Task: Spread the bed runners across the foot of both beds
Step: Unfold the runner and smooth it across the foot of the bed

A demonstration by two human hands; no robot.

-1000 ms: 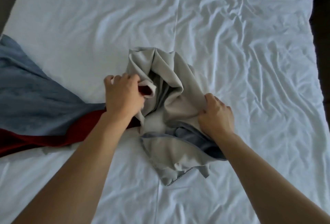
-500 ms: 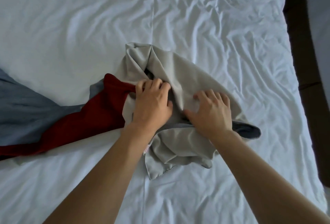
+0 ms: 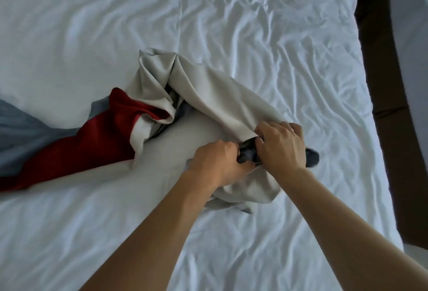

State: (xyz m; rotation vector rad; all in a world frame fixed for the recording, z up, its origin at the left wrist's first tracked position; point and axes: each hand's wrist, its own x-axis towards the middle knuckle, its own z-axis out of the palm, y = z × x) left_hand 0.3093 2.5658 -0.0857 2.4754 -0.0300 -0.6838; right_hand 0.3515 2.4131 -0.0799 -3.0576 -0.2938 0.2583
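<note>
Left hand (image 3: 216, 163): fingers (image 3: 232, 151) curled tight, gripping a dark grey bunch of the bed runner (image 3: 203, 96) at its right-hand end; knuckles up, forearm reaching in from the lower middle of the view.

Right hand (image 3: 281, 147): fingers (image 3: 271, 128) curled down over the same dark bunch, pinching it together with the pale cloth above it; back of the hand up. The two hands sit just beside each other, nearly touching, with the dark fold between them.

Bed runner: one long piece showing several colours. Pale beige-grey backing, crumpled in a heap at the middle of the bed (image 3: 289, 35), with one broad fold running from the heap's peak down to the right hand and a smoother stretch lying flat toward the left hand. A dark grey-blue corner shows past the right hand. A red band runs from the heap out to the left edge of the view; a grey-blue band lies alongside it, farther up the bed. The runner lies crosswise on the bed, flat at the left, bunched at the middle and right.

Bed: white sheet, heavily wrinkled, most so at the upper right; a straight seam or crease runs down its middle.

Dark floor (image 3: 391, 128): strip along the bed's right side.

Second bed (image 3: 410, 35): white edge at the far right, beyond the floor strip.
</note>
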